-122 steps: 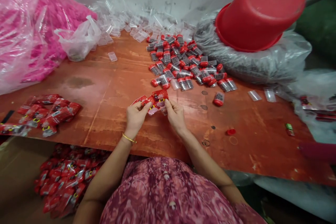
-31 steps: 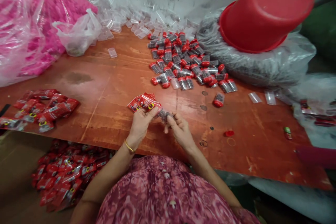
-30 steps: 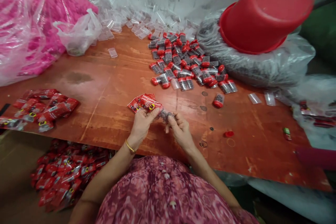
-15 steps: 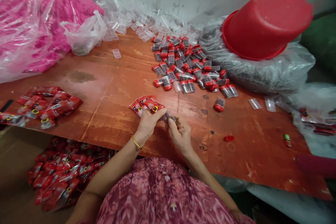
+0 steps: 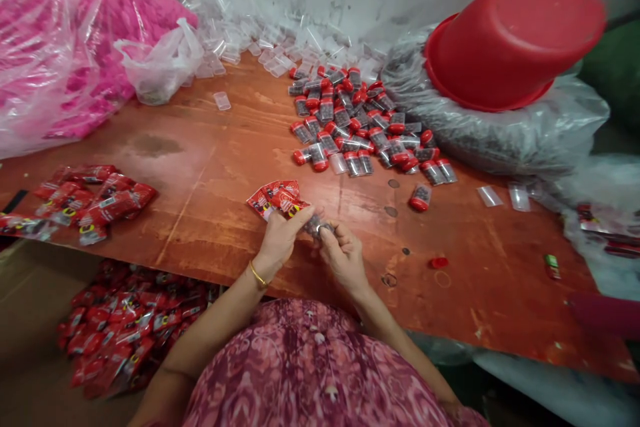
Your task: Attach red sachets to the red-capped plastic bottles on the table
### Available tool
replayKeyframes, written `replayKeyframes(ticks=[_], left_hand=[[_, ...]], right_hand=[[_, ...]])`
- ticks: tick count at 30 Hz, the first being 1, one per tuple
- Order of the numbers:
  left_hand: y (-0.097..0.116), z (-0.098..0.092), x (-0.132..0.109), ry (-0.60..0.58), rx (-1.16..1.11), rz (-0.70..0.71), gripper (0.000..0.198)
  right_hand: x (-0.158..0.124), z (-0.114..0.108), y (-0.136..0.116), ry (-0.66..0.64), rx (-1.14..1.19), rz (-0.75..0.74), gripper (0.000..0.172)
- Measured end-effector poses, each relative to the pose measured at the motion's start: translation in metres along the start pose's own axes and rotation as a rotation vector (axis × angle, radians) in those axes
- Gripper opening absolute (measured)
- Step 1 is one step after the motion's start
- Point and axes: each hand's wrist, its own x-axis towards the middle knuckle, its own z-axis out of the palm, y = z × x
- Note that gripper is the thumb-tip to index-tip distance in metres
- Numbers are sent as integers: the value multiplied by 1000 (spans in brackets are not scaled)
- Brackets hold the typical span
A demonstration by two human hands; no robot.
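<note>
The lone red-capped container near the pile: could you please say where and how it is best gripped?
Probably by pinching the lone container across its red cap, the right hand coming from the near side: the cap end faces the person, and the container sits apart from the pile.

Two hands. Held red packets overlap, count unclear. One red bucket, two o'clock. One loose red cap, four o'clock. One lone red-capped container, three o'clock; dozens more heaped.
</note>
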Motion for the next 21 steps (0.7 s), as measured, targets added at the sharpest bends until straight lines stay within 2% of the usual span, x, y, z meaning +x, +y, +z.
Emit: replayKeyframes(ticks=[2,6,8,11,15,19,21], left_hand=[[1,-1,1,-20,59,31,26],[-8,2,1,-44,126,53,19],[-12,3,-1,-59,142,44,20],[-11,0,-1,-107,105,39,28],[-7,-7,2,-215,141,3,38],[-13,-13,7,-284,307,103,22],[-21,-17,11,-295,391,149,21]], right_hand=[[0,0,-1,-20,3,1,25],[-1,4,5,77,-72,-46,23],[1,2,9,82,-110,-86,23],[8,-8,10,-3,-196,-144,24],[22,-29,0,61,-383,-247,24],[32,-38,-8,-114,-477,-347,17],[36,-39,-5,-178,-490,-359,16]])
